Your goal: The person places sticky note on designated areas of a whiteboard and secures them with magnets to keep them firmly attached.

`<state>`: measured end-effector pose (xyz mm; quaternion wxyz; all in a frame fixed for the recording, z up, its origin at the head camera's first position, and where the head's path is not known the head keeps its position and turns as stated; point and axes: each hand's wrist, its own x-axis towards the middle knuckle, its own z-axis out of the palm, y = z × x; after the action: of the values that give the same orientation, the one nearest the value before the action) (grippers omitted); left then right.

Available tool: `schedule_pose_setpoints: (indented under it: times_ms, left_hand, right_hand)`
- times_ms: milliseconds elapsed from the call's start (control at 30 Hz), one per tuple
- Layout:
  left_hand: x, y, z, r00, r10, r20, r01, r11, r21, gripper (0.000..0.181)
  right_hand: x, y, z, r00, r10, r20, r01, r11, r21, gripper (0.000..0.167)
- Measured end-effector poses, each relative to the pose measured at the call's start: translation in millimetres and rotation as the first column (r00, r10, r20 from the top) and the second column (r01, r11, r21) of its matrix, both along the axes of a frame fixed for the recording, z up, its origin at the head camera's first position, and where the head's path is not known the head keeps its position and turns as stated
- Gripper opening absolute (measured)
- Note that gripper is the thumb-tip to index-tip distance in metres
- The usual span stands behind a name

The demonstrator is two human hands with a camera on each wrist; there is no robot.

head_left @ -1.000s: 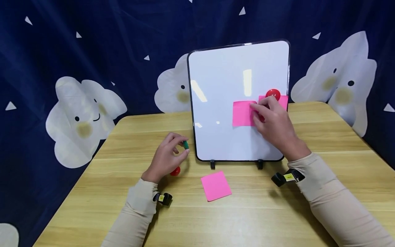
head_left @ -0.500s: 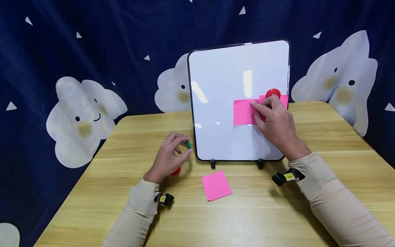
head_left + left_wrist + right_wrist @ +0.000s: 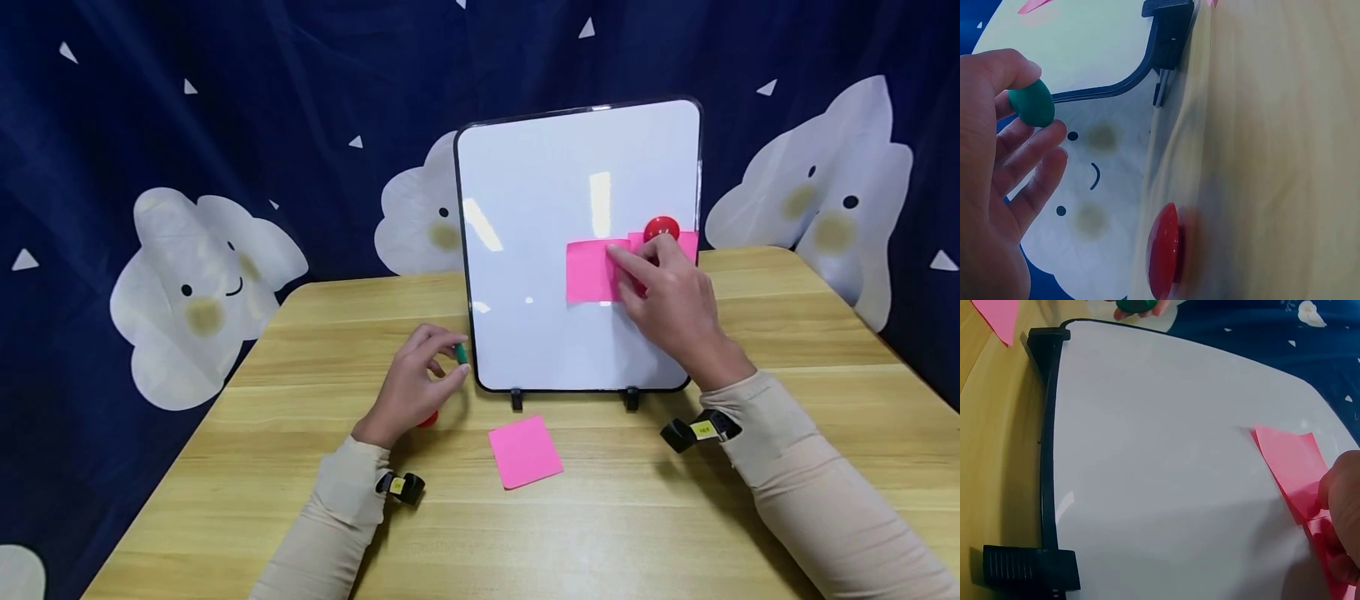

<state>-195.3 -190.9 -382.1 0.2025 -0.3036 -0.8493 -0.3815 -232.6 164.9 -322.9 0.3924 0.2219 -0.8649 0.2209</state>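
Note:
My right hand point(image 3: 671, 304) is at the whiteboard point(image 3: 525, 183), its fingertips pinching the right edge of a pink sticky note point(image 3: 588, 273). That note lies against the board, beside another pink note point(image 3: 688, 243) partly covered by the hand. A round red magnet point(image 3: 662, 227) sits on this second note's upper part. Off the board's lower left corner, my left hand point(image 3: 408, 383) holds a round green magnet point(image 3: 1034, 105) between thumb and index finger, the other fingers loosely bent. A second red magnet point(image 3: 1165, 253) lies on the table below that hand, mostly hidden in the head view.
One loose pink note point(image 3: 525, 452) lies on the wooden table point(image 3: 600, 533) before the board. Black feet point(image 3: 632, 400) hold the board upright. Behind hangs a dark blue curtain point(image 3: 300, 92) printed with white clouds.
The left hand has shifted slightly right toward the board with the green magnet. The note under the right hand has risen slightly; the right hand has hardly moved.

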Motion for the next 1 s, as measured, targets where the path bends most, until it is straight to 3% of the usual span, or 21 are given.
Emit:
schedule_pose_setpoints:
  times_ms: [233, 500, 1000]
  left_hand:
    - [0.1, 3.3, 1.4, 1.0, -0.01, -0.009, 0.01, 1.0, -0.014, 0.036]
    - [-0.7, 14.5, 7.2, 0.997, -0.049, -0.066, 0.047, 0.999, -0.027, 0.037]
    - [-14.6, 39.3, 44.2, 0.986, -0.085, -0.141, 0.081, 0.996, -0.036, 0.035]
  right_hand:
    - [-3.5, -0.2, -2.2, 0.999, -0.005, -0.037, 0.007, 0.999, 0.035, 0.044]
    - [-2.0, -0.5, -3.0, 0.999, -0.015, -0.03, 0.016, 0.999, 0.03, 0.045]
    - [-3.2, -0.2, -4.5, 0.997, -0.011, -0.07, 0.013, 0.999, 0.031, 0.042]
